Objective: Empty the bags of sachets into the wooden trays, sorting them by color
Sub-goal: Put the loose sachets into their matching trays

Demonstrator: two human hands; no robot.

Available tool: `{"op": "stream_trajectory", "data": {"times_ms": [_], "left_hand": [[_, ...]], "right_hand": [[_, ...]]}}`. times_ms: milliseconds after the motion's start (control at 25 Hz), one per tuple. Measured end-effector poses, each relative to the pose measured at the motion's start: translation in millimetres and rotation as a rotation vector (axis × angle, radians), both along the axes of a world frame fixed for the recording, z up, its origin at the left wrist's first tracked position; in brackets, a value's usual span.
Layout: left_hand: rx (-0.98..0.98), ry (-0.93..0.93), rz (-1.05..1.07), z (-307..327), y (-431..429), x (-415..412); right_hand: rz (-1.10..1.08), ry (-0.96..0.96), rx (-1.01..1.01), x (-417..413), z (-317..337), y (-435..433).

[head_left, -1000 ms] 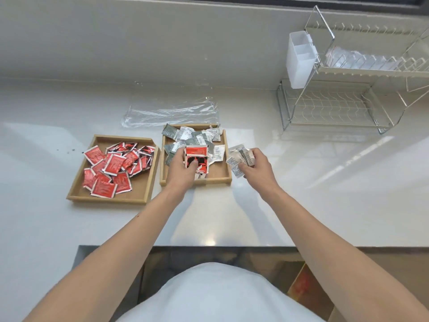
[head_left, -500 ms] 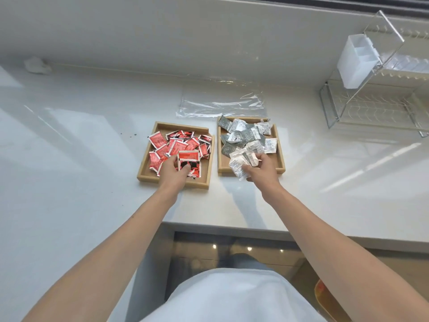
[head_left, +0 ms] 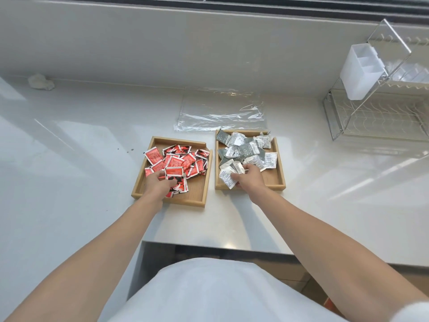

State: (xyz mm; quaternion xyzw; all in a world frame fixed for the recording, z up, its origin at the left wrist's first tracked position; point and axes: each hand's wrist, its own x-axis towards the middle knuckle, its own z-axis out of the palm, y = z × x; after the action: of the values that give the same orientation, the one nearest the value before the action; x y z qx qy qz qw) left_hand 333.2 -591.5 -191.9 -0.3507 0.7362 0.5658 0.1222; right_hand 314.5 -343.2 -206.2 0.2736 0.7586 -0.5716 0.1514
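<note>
Two wooden trays stand side by side on the white counter. The left tray (head_left: 197, 201) holds a heap of red sachets (head_left: 178, 159). My left hand (head_left: 157, 184) is low over its front part, gripping a small stack of red sachets (head_left: 177, 180). The right tray (head_left: 279, 163) holds grey and white sachets (head_left: 246, 147). My right hand (head_left: 249, 176) is over that tray's front left, closed on a bunch of white sachets (head_left: 228, 176).
An empty clear plastic bag (head_left: 220, 111) lies flat behind the trays. A wire dish rack (head_left: 376, 117) with a white plastic caddy (head_left: 362, 70) stands at the right. A crumpled white scrap (head_left: 40, 81) lies far left by the wall. The counter's front edge runs near my body.
My left hand carried its red sachets from over the right tray across to the left tray. My right hand brought its white sachets over the right tray and lowered them.
</note>
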Motion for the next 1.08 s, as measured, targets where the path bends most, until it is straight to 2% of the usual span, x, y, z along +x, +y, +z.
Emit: {"op": "stream_trajectory", "data": {"times_ms": [280, 480, 680, 1080], "left_hand": [[-0.159, -0.049, 0.012, -4, 9, -9], [-0.220, -0.076, -0.080, -11, 4, -7], [-0.217, -0.103, -0.182, -15, -4, -13], [-0.210, -0.095, -0.350, -26, -9, -20]], "right_hand": [[0.161, 0.053, 0.207, -16, -14, 4], [0.294, 0.027, 0.367, -15, -26, 1], [0.218, 0.046, 0.465, -11, -29, -4], [0.147, 0.190, 0.458, -6, -27, -9]]}}
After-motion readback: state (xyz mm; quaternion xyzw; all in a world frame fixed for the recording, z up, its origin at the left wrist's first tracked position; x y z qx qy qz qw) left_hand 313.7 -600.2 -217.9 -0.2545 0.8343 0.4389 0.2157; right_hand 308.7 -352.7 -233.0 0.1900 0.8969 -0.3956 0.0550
